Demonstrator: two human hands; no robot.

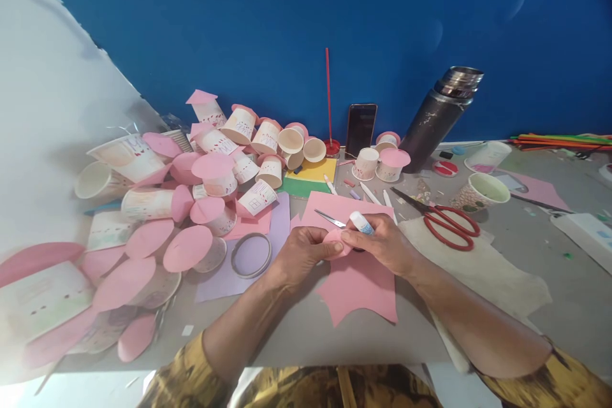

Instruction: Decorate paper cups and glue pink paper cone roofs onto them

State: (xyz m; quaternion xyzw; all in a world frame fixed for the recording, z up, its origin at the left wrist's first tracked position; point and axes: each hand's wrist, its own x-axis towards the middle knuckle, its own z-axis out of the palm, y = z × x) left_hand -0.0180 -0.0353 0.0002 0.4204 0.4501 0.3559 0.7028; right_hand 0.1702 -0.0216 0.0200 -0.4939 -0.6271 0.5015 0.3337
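Note:
Between my two hands is a small piece of pink paper [338, 245], raised a little over the table. My left hand [306, 252] pinches its left side. The fingers of my right hand [380, 239] press on its right side, and a white and blue glue stick [362, 223] is also tucked in that hand. Just behind my fingers, small scissors [329, 217] lie with their blades showing; their handles are mostly hidden. Under my hands lies a cut sheet of pink paper [366, 290] with curved edges.
Many paper cups with pink paper tops [215, 172] crowd the left side. A tape roll [251, 255] rests on purple paper [220, 290]. Red-handled scissors [449, 226], a dark flask [437, 121], a phone [361, 129] and a patterned cup [480, 194] stand or lie behind and right.

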